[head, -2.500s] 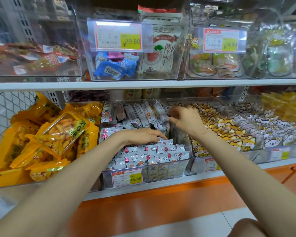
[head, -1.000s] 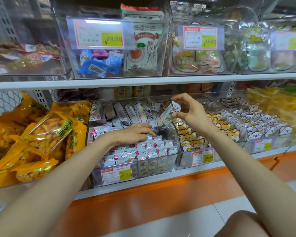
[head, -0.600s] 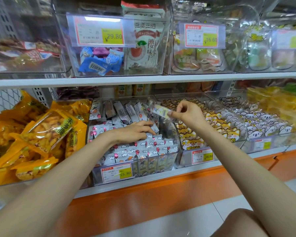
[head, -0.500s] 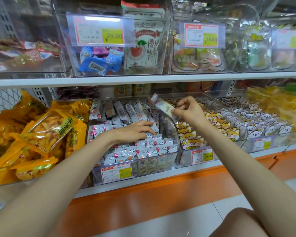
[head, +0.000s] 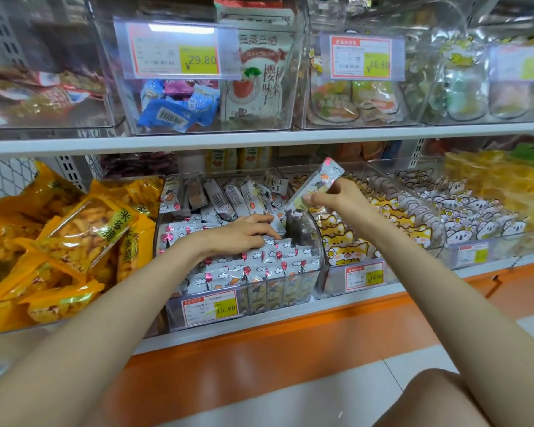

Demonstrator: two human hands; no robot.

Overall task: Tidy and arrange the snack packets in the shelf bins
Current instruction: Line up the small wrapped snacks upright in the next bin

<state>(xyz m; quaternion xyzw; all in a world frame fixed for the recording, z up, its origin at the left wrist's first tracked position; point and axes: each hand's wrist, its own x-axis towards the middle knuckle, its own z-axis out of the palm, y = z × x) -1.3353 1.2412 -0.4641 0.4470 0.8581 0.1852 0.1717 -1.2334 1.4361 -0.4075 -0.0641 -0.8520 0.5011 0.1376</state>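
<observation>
A clear plastic bin [head: 316, 241] on the lower shelf holds several small white snack packets with red balloons [head: 253, 266] standing in rows at its front, and more packets [head: 228, 198] leaning at the back. My left hand [head: 244, 232] lies palm down on the rows, fingers pressed against the packets near an empty gap at the bin's right side. My right hand [head: 336, 198] hovers above the bin's right wall and pinches one white snack packet [head: 316, 186], tilted with its top end up and to the right.
Yellow snack bags [head: 74, 235] fill the bin to the left. Bins of fox-print packets [head: 346, 238] and koala-print packets [head: 475, 217] stand to the right. The upper shelf [head: 259, 138] carries clear bins with price tags. An orange ledge [head: 290, 337] runs below; my knee [head: 438, 399] shows bottom right.
My right hand lifted one packet out of the bin and has turned it from leaning left to pointing up and right. My left hand has stayed pressed on the rows.
</observation>
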